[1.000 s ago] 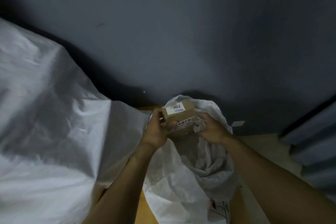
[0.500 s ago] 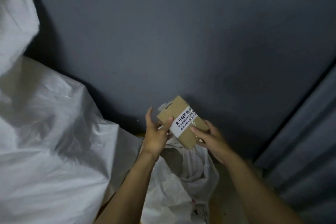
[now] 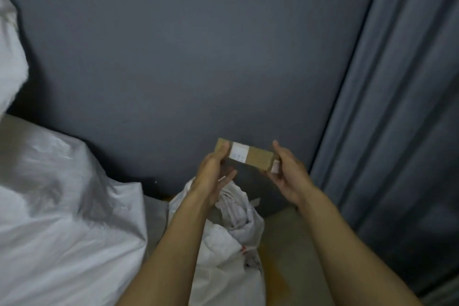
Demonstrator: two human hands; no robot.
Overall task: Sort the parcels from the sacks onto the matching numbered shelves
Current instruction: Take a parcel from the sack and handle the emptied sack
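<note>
A small brown cardboard parcel [image 3: 255, 155] with a white label on its upper face is held level in front of the grey wall. My left hand [image 3: 214, 174] grips its left end with thumb on top. My right hand [image 3: 289, 175] grips its right end, where a second small label shows. The label's print is too blurred to read. Below the hands stands a small open white sack [image 3: 231, 243] with crumpled white material inside. No shelves are in view.
A large full white sack [image 3: 62, 206] fills the left side, with another white bulk [image 3: 10, 57] above it. A dark grey wall [image 3: 198, 45] is straight ahead. A grey curtain [image 3: 402, 107] hangs on the right. Tan floor [image 3: 288, 256] shows beside the small sack.
The parcel came up out of the small sack and was turned from tilted to level, its label face now up. Both hands moved to its ends. The view has tilted upward.
</note>
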